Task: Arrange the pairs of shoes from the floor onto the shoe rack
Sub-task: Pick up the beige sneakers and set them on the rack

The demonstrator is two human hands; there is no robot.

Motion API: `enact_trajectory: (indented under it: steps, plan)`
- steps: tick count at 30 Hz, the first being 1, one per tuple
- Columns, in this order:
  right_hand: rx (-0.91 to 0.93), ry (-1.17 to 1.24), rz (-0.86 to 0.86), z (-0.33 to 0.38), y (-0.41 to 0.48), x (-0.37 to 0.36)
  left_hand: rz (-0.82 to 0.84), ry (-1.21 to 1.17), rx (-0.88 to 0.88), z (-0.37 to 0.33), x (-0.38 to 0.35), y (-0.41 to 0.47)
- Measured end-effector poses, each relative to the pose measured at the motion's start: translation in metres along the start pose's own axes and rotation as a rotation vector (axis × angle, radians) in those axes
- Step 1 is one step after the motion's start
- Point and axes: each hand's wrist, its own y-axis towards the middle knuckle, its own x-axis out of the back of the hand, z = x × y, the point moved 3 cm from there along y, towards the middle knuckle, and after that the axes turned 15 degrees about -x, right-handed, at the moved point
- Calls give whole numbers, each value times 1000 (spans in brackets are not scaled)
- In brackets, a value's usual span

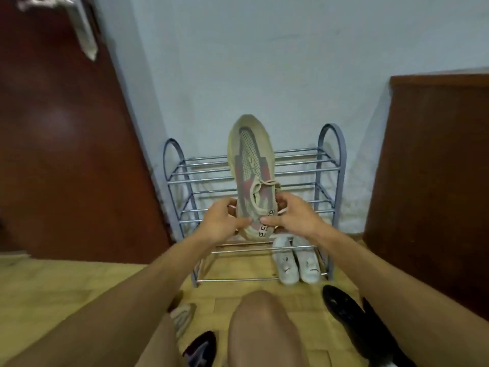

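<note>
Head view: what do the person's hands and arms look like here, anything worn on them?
Both arms are bare as far as the frame shows, with no sleeves in view. The left hand and right hand wear no gloves, and no watch, bracelet or ring is visible. Motion blur limits finer detail.

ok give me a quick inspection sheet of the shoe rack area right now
surface: yellowish tiled floor; grey metal shoe rack against the wall, upper tiers bare.
job's things: knit sneaker held up before the rack; white pair on the bottom tier; black shoes on the floor at right; a matching knit sneaker and a dark shoe on the floor at left.
clutter: nothing seen.
grippers: left hand and right hand both grip the sneaker's heel end.
cables: nothing seen.
surroundings: pale wall, brown door left, brown cabinet right.
</note>
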Motion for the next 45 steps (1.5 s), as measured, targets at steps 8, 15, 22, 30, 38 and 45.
enact_trajectory:
  steps: [8,15,22,30,38,45]
  plan:
    - [15,-237,153,84,4,-104,-193,-193,92,38,107,-51]
    - [-78,-450,270,86,15,-233,-401,-316,327,127,152,-111]
    - [-309,-424,366,7,29,-327,-498,-390,549,230,144,-157]
    - [-678,-190,366,-97,61,-359,-366,-455,734,315,118,-152]
    - [-545,-553,373,-166,89,-333,-129,-111,1035,411,106,-133]
    - [-749,-431,401,-194,97,-348,55,307,1205,460,107,-166]
